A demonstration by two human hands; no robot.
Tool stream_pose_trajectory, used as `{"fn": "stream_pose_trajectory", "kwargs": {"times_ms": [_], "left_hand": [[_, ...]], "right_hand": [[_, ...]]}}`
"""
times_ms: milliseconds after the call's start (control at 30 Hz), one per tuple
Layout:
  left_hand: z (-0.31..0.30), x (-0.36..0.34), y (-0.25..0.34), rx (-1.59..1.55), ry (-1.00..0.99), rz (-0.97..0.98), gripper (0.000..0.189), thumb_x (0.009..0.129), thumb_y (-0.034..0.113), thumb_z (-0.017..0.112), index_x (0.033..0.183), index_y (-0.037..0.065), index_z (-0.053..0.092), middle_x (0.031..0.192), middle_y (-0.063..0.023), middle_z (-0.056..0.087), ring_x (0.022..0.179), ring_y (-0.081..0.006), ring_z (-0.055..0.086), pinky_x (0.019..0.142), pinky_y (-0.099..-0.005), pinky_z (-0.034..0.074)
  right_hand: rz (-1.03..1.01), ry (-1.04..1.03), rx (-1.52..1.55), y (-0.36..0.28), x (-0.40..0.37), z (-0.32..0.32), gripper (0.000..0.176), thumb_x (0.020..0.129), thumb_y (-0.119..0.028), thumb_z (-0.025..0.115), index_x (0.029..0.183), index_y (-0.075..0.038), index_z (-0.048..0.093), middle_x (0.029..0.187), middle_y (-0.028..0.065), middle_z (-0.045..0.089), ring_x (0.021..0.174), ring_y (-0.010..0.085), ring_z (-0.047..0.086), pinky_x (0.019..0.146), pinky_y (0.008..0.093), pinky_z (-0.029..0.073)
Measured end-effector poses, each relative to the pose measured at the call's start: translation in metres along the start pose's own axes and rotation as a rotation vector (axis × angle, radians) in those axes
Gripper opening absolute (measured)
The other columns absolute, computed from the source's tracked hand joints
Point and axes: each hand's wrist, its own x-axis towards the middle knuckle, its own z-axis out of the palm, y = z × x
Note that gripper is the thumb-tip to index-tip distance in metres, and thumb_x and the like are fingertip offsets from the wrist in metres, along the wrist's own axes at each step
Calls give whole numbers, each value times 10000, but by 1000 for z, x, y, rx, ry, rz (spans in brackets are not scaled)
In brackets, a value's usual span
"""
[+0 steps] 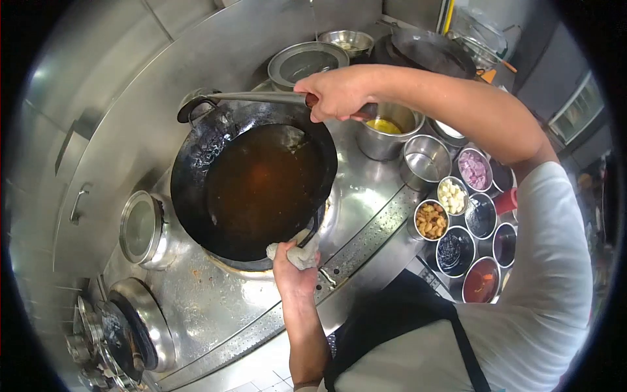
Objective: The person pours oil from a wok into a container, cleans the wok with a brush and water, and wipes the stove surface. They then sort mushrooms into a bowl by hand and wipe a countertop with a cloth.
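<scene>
A large black wok (189, 189) holding dark brown liquid (261, 183) sits tilted on the stove ring. My left hand (295, 273) grips a pale folded cloth (302, 255) around the wok's near handle. My right hand (339, 95) is wrapped round the handle of a long metal ladle (261, 97), above the wok's right rim. The ladle's head is at the wok's far handle (202, 110), on the left. Beneath my right forearm stands a metal pot (385, 145) with yellow liquid in it.
To the right are an empty metal pot (426, 161) and several metal containers, with golden-brown pieces (431, 220), white cubes (452, 196), chopped purple onion (473, 168) and red liquid (481, 281). A strainer-topped pot (140, 228) stands left; another wok (434, 52) sits behind.
</scene>
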Motion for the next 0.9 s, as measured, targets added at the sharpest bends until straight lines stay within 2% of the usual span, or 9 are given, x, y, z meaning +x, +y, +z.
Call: {"fn": "stream_pose_trajectory", "kwargs": {"times_ms": [33,167,233,333,433,533,633,733,900], "left_hand": [[7,4,0,-3,-22,-12,224,846,172,571,1046,77,603,1020,-80,666,909,-255,626,681,-383,431],[39,18,-9,1,-41,-11,228,847,171,568,1059,93,598,1028,-61,672,910,-238,628,674,-384,429],[53,28,-15,14,-68,-3,224,847,166,568,1062,109,596,1034,-53,667,905,-231,622,662,-382,423],[77,43,-22,15,-45,40,259,853,184,556,1080,66,598,1047,-97,666,894,-266,630,598,-366,456],[100,57,-28,30,-30,-3,260,853,182,560,1087,77,600,1057,-82,665,902,-255,632,622,-358,459],[124,65,-30,59,-65,-22,227,841,169,575,1052,93,611,1048,-60,657,948,-227,595,735,-391,402],[145,83,-34,54,-5,-25,231,838,171,580,1043,68,608,1045,-71,656,945,-234,599,735,-389,403],[157,101,-40,79,-28,-19,206,867,172,549,1042,75,598,1028,-76,670,875,-234,624,673,-364,451],[174,119,-45,104,-59,-4,242,834,164,597,1048,51,602,1019,-88,659,905,-259,619,695,-383,426]], "right_hand": [[5,1,-21,7,2,-7,437,876,-94,601,1254,22,416,825,68,492,462,164,480,363,330,405],[21,29,-30,25,-2,-31,610,883,-93,605,1411,33,327,831,56,474,531,150,494,380,320,420],[27,52,-32,34,-7,-41,602,886,-92,604,1406,37,330,836,55,474,539,147,499,384,317,424],[38,65,-42,50,-7,-61,622,887,-93,606,1424,35,319,849,54,476,547,144,505,395,317,433],[35,117,-24,71,-6,-75,658,887,-95,609,1455,26,300,855,52,479,541,144,503,405,319,440],[52,139,-11,86,-9,-90,710,885,-96,616,1496,7,270,870,57,489,532,145,500,413,322,447],[54,117,-2,111,3,-109,724,881,-102,616,1507,-5,265,887,54,488,534,144,499,414,322,447],[44,199,47,120,-4,-115,665,883,-107,613,1467,6,314,841,47,470,535,144,497,410,322,446],[18,228,100,133,-9,-130,489,881,-94,600,1328,3,427,765,36,433,481,129,452,351,302,401]]}}
